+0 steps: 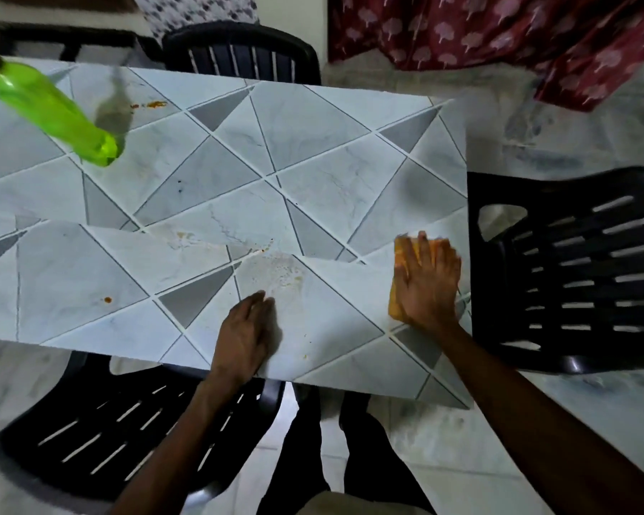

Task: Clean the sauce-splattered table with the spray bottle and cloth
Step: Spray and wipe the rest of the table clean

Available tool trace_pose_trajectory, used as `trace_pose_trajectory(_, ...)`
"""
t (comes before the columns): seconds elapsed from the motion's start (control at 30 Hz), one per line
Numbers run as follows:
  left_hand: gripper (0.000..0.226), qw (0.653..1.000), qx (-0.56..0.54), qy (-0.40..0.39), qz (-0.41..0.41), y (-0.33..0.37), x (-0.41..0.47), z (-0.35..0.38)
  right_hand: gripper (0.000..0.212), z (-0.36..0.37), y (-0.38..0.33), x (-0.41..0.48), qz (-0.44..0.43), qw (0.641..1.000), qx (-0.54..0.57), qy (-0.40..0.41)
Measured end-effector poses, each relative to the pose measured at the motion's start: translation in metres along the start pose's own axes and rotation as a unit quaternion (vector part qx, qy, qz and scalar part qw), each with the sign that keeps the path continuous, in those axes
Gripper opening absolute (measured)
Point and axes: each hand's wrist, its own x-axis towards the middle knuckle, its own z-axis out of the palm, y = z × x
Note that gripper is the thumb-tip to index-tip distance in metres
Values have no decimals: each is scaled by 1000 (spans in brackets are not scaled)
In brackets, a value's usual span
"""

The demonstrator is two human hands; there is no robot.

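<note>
The right hand (428, 280) lies flat and open on the orange cloth (395, 299), with its fingers straight and a little spread, and it presses the cloth on the table (313, 143) near the right edge. The left hand (244, 336) is also open and holds nothing; its fingers are straight and close together, and it rests on the table top at the near edge. There is one cloth and it is mostly under the right palm, so only its left side and far edge show. There is one spray bottle (53, 109), green, at the far left part of the table, well apart from both hands. It looks tilted and blurred, and I cannot tell if it stands or lies. I count three places with sauce marks: orange spots (153, 104) on the far side just beside the bottle, one small orange dot (107, 299) at the near left, and a pale smear (276, 273) just beyond the left fingertips. Three black plastic chairs stand around the table: one behind it (238, 50), one at the right (573, 269) and one at the near left (108, 421)
</note>
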Motion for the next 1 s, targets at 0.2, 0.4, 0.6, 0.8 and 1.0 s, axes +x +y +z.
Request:
trace_pose_trajectory(0.2, 65, 999, 1, 15, -39, 13, -19, 4, 57, -11, -132, 70, -127, 992, -4, -6)
trace_pose_trajectory(0.4, 64, 993, -28, 52, -98, 2, -17, -6, 63, 3, -137, -42, -336, 939, 4, -66)
trace_pose_trajectory(0.6, 60, 992, -33, 66, -100, -30, 8, -19, 67, -4, -55, -42, -189, 980, 7, -57)
trace_pose_trajectory(0.8, 60, 993, -2, 70, -100, -62, 25, -37, 57, -5, -108, 92, -23, 1000, 8, 13)
trace_pose_trajectory(1.0, 55, 991, 24, 76, -106, -101, 19, -48, 55, -3, -254, 108, -227, 974, -10, -5)
